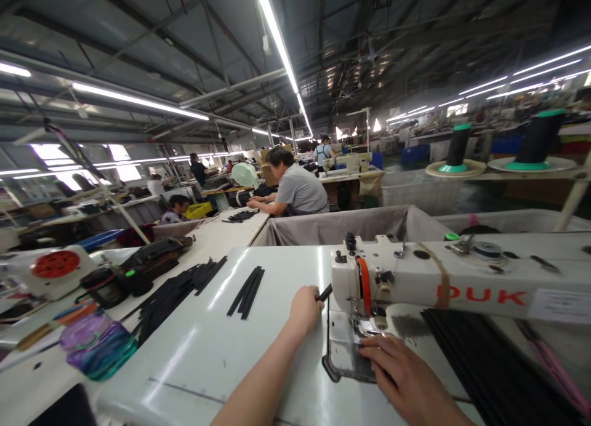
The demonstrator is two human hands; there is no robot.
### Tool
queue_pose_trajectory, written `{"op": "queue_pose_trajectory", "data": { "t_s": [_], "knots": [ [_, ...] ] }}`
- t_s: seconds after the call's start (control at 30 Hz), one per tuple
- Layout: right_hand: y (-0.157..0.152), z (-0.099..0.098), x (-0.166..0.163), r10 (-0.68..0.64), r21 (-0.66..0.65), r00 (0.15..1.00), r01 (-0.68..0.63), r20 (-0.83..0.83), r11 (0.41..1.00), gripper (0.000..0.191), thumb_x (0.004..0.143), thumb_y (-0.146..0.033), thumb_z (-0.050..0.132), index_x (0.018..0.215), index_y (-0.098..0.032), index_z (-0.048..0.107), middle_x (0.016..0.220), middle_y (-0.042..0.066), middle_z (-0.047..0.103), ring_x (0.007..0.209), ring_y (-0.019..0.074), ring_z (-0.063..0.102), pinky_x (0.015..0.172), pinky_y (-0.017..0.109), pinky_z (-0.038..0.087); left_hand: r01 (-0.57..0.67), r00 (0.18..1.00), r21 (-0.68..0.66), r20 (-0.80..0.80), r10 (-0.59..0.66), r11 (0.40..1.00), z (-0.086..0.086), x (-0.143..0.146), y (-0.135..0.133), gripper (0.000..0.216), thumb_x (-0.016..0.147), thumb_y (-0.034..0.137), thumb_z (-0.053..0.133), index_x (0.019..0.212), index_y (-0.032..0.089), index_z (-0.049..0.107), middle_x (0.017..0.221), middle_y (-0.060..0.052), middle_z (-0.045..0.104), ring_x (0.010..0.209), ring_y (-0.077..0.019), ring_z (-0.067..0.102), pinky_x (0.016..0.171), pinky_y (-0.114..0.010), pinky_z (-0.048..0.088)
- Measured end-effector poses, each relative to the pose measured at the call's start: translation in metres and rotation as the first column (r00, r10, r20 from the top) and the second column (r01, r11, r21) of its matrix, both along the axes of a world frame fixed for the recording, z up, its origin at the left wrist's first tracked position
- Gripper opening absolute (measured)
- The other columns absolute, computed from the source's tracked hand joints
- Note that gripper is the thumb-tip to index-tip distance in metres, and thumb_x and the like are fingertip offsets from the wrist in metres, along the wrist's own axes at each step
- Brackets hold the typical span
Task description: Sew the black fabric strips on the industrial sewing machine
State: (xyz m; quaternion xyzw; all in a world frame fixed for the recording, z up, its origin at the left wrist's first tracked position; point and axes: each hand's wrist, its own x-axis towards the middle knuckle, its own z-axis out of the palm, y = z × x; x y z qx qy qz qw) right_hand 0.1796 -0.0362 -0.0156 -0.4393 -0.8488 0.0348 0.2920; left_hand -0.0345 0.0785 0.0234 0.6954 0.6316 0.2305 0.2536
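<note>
My left hand is closed on a short black fabric strip, just left of the white sewing machine's head. Close to the presser foot, my right hand rests its outstretched fingers on the metal plate; nothing shows in its grasp. Several finished-looking black strips lie together on the pale tabletop to the left. A stack of long black pieces sits under the machine's arm, right of my right hand.
At left are a heap of black strips, a purple and teal bottle and a dark mug. Pink-handled scissors lie far right. Thread cones stand behind the machine. A co-worker in grey sits beyond a cloth-lined bin.
</note>
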Motion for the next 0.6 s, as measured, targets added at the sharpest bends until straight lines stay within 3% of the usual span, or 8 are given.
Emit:
{"op": "queue_pose_trajectory", "data": {
  "t_s": [0.1,0.2,0.27,0.33,0.43,0.6],
  "knots": [
    [0.001,-0.001,0.001,0.001,0.019,1.000,-0.001,0.004,1.000,0.032,0.089,-0.013,0.046,0.107,-0.024,0.069,0.113,0.007,0.068,0.105,0.0231,0.064,0.095,0.043,0.052,-0.009,1.000,-0.028,0.008,0.009,1.000,-0.001,-0.025,-0.015,0.024,0.072,0.008,0.060,0.094,0.014,0.068,0.078,-0.005,0.065,0.077,-0.0208,0.060,0.073,-0.029,0.042],
    [0.003,-0.002,0.002,0.005,0.050,1.000,-0.006,0.010,0.999,0.032,0.089,-0.014,0.045,0.107,-0.024,0.069,0.113,0.007,0.068,0.105,0.0222,0.064,0.092,0.040,0.054,0.077,0.948,-0.089,0.315,-0.045,0.993,0.000,-0.040,-0.032,0.011,0.078,0.019,0.060,0.089,0.015,0.063,0.069,0.002,0.054,0.064,-0.0129,0.052,0.062,-0.023,0.038],
    [0.004,-0.003,0.003,0.006,0.109,1.000,-0.008,0.014,0.994,0.031,0.090,-0.015,0.045,0.105,-0.025,0.070,0.111,0.006,0.069,0.103,0.0214,0.066,0.089,0.038,0.056,0.207,0.779,-0.090,0.617,-0.109,0.974,0.004,-0.045,-0.041,0.018,0.080,0.031,0.064,0.088,0.015,0.060,0.068,0.004,0.048,0.058,-0.0092,0.044,0.057,-0.021,0.035],
    [0.006,-0.002,0.004,-0.001,0.196,1.000,-0.004,0.026,0.981,0.031,0.090,-0.017,0.045,0.103,-0.026,0.071,0.108,0.004,0.070,0.098,0.0204,0.068,0.085,0.035,0.058,0.299,0.597,-0.025,0.785,-0.166,0.954,0.010,-0.048,-0.045,0.030,0.078,0.039,0.070,0.091,0.014,0.059,0.071,0.004,0.048,0.057,-0.0073,0.041,0.055,-0.021,0.034],
    [0.009,-0.001,0.005,-0.004,0.318,0.998,-0.015,0.058,0.948,0.029,0.091,-0.022,0.045,0.102,-0.028,0.071,0.106,0.001,0.071,0.092,0.0184,0.070,0.078,0.029,0.061,0.311,0.478,0.066,0.851,-0.216,0.948,0.018,-0.049,-0.047,0.037,0.080,0.042,0.072,0.099,0.014,0.059,0.075,0.002,0.050,0.057,-0.0061,0.042,0.056,-0.021,0.035],
    [0.018,-0.009,0.010,0.019,0.418,0.996,-0.053,0.085,0.907,0.028,0.091,-0.027,0.047,0.102,-0.031,0.072,0.105,-0.002,0.072,0.088,0.0172,0.071,0.074,0.026,0.061,0.307,0.410,0.095,0.885,-0.222,0.947,0.025,-0.049,-0.052,0.039,0.078,0.041,0.076,0.099,0.013,0.058,0.074,0.001,0.052,0.057,-0.0061,0.045,0.054,-0.020,0.037]
  ]
}}
